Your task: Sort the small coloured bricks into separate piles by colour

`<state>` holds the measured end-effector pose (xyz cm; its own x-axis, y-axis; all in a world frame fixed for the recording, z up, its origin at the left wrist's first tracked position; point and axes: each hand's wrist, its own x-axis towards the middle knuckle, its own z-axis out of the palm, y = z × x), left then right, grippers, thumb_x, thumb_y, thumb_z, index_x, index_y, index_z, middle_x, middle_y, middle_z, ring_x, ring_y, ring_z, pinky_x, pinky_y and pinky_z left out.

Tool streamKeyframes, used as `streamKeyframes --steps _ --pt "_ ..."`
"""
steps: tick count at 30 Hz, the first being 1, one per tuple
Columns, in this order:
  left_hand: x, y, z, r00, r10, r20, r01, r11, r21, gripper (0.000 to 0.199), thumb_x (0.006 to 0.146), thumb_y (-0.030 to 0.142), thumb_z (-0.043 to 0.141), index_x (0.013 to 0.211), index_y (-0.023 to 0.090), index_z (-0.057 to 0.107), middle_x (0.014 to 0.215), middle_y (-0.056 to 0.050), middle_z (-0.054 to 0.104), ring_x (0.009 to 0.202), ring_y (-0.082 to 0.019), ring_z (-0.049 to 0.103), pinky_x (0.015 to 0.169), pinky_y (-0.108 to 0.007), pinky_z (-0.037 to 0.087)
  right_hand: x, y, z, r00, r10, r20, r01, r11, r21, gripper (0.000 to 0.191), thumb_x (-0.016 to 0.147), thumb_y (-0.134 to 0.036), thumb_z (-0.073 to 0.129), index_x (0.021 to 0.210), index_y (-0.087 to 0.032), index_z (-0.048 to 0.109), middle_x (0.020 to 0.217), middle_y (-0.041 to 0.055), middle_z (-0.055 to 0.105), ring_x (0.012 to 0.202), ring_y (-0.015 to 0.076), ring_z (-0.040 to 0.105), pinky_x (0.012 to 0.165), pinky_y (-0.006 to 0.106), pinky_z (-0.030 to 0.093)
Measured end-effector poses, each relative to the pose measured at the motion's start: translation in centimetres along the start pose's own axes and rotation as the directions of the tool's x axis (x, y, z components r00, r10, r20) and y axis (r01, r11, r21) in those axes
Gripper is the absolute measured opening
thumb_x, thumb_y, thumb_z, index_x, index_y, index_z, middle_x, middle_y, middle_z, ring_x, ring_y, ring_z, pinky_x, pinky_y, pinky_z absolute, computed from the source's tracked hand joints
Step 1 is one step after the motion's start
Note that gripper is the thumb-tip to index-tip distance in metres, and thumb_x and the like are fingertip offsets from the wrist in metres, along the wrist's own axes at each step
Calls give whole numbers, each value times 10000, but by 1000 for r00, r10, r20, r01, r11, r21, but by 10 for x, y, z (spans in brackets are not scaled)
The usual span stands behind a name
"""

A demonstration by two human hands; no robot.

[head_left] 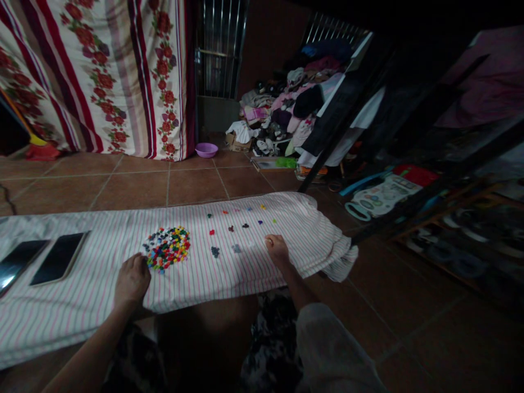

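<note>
A pile of small multicoloured plastic pieces [170, 246] lies on a striped cloth [98, 262]. My left hand [133, 279] rests at the pile's left edge with its fingers curled in; whatever they hold is hidden. Right of the small groups, my right hand [278, 249] is closed in a pinch just over the cloth, and I cannot make out what is in it. Between the hands are sorted little groups: dark grey pieces [215, 252], light grey pieces [236, 248], red pieces [212, 232], brown pieces [231, 228] and black pieces [245, 225]. Behind them sits a row with a yellow piece [262, 207].
Two phones, one dark [20, 263] and one light-edged [59, 258], lie on the cloth at the left. Beyond are a floral curtain [118, 71], a purple basin [207, 150] and a heap of clothes [295, 103]. A dark metal post [323, 164] stands past the cloth's right end.
</note>
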<state>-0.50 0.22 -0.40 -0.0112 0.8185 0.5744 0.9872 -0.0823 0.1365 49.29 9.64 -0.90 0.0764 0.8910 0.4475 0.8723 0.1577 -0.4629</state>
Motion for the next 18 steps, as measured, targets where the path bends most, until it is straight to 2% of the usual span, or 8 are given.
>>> streamKeyframes --steps 7,18 --pt "-2 1 3 1000 -16 -14 16 1000 -19 197 876 207 398 976 164 562 1018 -149 651 959 -273 606 885 -430 495 -2 -4 -1 998 23 -50 -25 999 -39 100 751 -178 475 705 -230 546 723 50 586 804 216 516 772 297 444" --pt "0 2 0 999 -50 18 51 997 -61 187 855 208 402 955 180 557 1014 -138 647 965 -269 605 895 -435 487 -1 -9 -6 999 28 -24 -30 996 -88 90 738 -136 475 730 -226 481 707 50 544 751 213 501 734 310 420"
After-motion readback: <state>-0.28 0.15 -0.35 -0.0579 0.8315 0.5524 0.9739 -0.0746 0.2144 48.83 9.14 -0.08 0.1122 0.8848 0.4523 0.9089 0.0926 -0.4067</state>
